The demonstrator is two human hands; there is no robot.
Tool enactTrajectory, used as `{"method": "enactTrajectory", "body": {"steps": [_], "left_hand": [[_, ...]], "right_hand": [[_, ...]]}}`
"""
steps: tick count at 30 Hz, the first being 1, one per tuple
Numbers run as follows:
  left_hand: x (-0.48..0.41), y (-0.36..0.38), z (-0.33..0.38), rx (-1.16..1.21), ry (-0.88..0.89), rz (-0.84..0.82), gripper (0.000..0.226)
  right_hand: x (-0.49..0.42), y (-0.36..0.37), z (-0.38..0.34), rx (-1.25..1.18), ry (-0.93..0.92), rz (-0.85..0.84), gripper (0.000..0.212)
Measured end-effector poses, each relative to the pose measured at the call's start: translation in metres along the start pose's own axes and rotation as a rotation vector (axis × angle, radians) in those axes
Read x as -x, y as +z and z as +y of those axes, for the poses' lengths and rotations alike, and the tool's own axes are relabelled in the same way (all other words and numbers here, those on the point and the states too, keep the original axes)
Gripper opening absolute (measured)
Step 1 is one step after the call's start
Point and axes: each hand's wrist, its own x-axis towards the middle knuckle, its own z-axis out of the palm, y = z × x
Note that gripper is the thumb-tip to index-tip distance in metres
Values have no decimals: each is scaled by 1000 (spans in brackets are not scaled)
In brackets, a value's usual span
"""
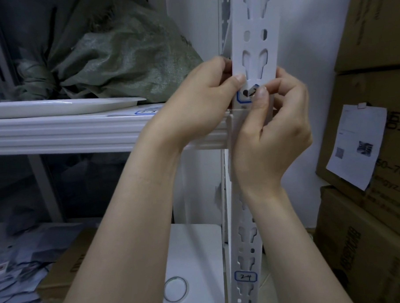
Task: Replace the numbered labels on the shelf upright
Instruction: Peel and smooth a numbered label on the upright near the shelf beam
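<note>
- Two bare hands meet at a white slotted shelf upright (254, 23), at the level where a white shelf beam (79, 133) joins it.
- Between the thumbs sits the upper label (243, 98), a small blue-bordered sticker on the front of the upright just above the beam. Its dark handwriting is partly covered and cannot be read.
- The left hand (199, 101) grips the upright's left edge, with the fingers curled behind and the thumb flat on the front face just above the sticker's corner.
- The right hand (278, 129) pinches the sticker's right edge between the thumb and the curled forefinger. The other fingers are folded loosely below.
- Lower down the same upright a second sticker, the lower label (245, 276), reads "2-4" and lies flat and untouched.
- This looks like work on the upper sticker itself. Whether it is being peeled off or pressed on cannot be told from this view.
- If it is coming off, the next move calls for a slow, low pull while the left hand steadies the post. If it is going on, it needs smoothing flat and square, clear of the slots.
- Around them are a green woven sack (121, 58) on the shelf, stacked cardboard boxes (370, 235) to the right and a tape roll (176, 288) below.
</note>
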Motion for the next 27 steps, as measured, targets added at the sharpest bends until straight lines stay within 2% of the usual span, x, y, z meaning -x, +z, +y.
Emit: {"method": "enactTrajectory", "body": {"steps": [6,13,15,18,21,24,27], "left_hand": [[1,0,0,-30,-7,-2,44],[2,-2,2,17,-7,-3,23],[2,2,3,60,1,60,27],[7,9,5,110,70,240,42],[19,15,9,49,186,397,28],[28,16,14,-115,312,517,16],[38,14,21,-114,259,481,11]], "right_hand": [[-3,-1,4,-112,59,10,16],[-1,-4,2,-135,59,-59,14],[-1,-6,0,-157,99,-88,14],[0,-10,-7,-172,192,-134,14],[6,-12,-17,-219,299,-170,13],[10,-14,-27,-275,353,-184,14],[9,-17,-32,-288,351,-151,14]]}}
